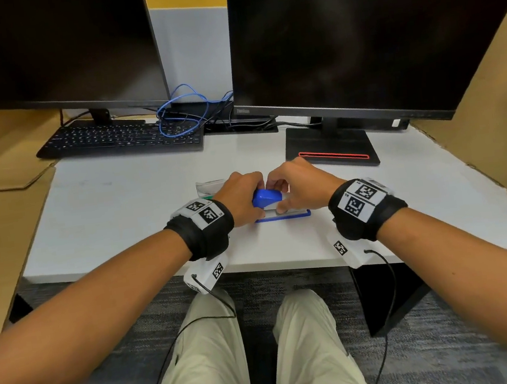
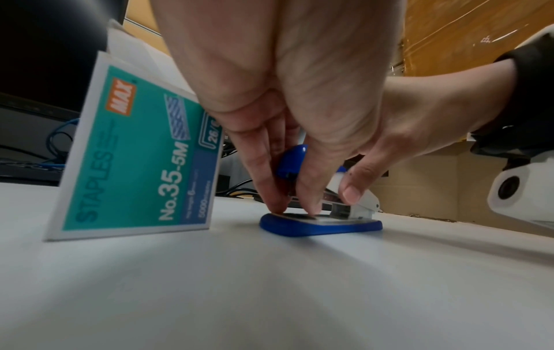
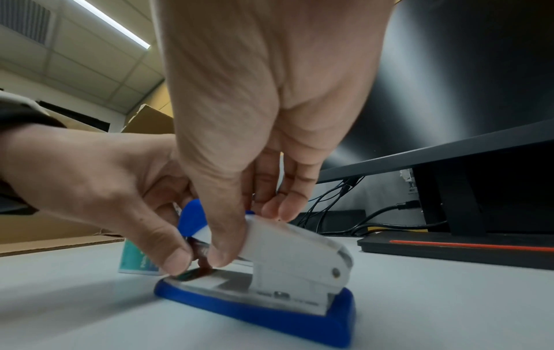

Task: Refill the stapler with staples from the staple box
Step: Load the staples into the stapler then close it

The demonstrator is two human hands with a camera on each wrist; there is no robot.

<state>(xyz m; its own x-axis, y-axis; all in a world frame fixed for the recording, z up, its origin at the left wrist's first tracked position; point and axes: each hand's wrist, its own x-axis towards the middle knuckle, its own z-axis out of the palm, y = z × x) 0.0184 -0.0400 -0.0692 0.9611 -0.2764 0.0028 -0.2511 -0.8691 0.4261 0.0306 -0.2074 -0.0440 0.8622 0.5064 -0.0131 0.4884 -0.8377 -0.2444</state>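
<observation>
A blue and white stapler sits on the white desk, with both hands on it. My left hand grips its blue front end, fingertips down on the blue base. The left thumb presses the base's metal plate in the right wrist view. My right hand pinches the white body between thumb and fingers. The front end is lifted off the base. The teal staple box stands just left of the stapler, partly hidden behind my left hand in the head view. No loose staples show.
Two dark monitors stand at the back. A black stand with a red stripe sits right of the hands. A black keyboard and a blue cable lie at the back left. Cardboard sheets flank the desk.
</observation>
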